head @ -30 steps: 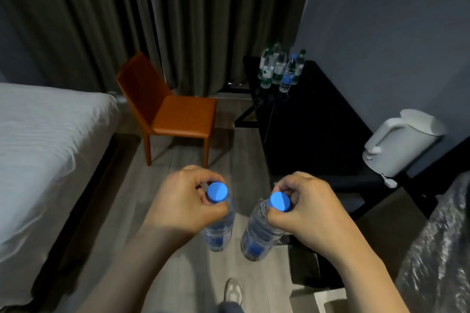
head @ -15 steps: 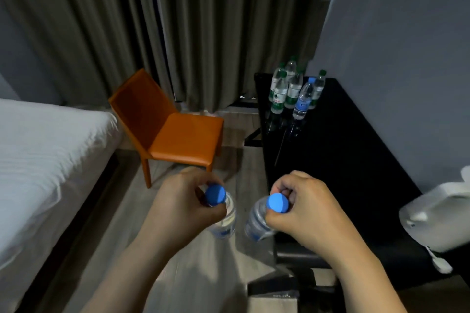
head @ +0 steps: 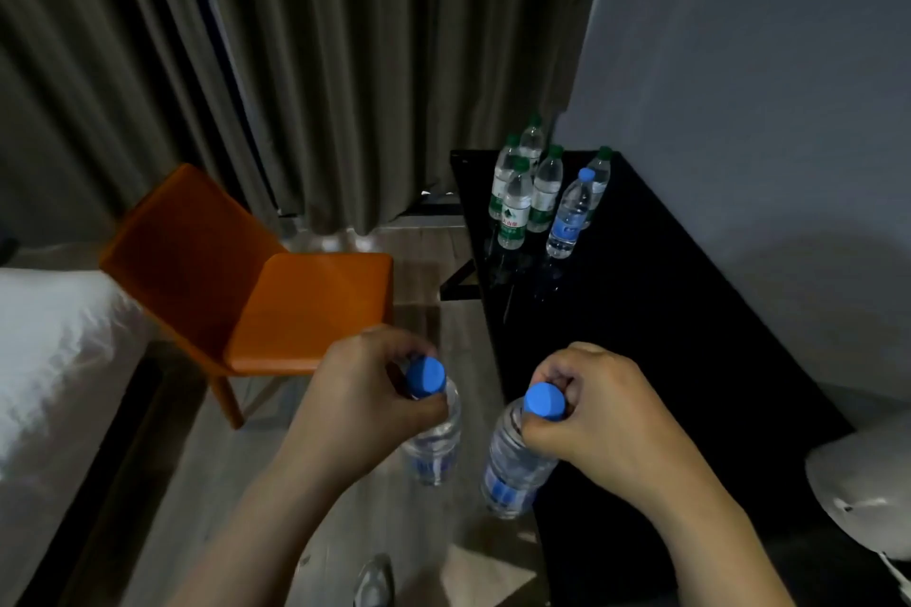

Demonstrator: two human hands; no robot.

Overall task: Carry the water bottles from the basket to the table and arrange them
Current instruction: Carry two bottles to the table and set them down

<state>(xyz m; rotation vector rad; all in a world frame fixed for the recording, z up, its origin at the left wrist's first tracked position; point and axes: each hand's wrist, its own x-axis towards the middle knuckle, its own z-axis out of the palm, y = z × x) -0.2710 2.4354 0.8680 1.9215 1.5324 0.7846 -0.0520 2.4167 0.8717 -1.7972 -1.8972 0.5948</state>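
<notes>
My left hand [head: 360,404] grips a clear water bottle with a blue cap [head: 434,444] by its neck, hanging over the wooden floor. My right hand [head: 596,424] holds a second blue-capped bottle [head: 512,463] the same way, at the near edge of the black table [head: 665,311]. At the table's far end stands a cluster of several bottles: green-capped ones [head: 515,207] and one with a blue cap [head: 569,217]. The basket is out of sight.
An orange chair [head: 276,291] stands left of the table, in front of grey curtains. A white bed [head: 54,360] fills the left side. A white kettle [head: 867,493] sits at the table's near right edge. A grey wall runs along the table's right.
I have walked closer to the table; the bottle cluster and the chair look larger and nearer. Both hands keep holding their bottles, and the kettle has slid toward the frame's lower right.
</notes>
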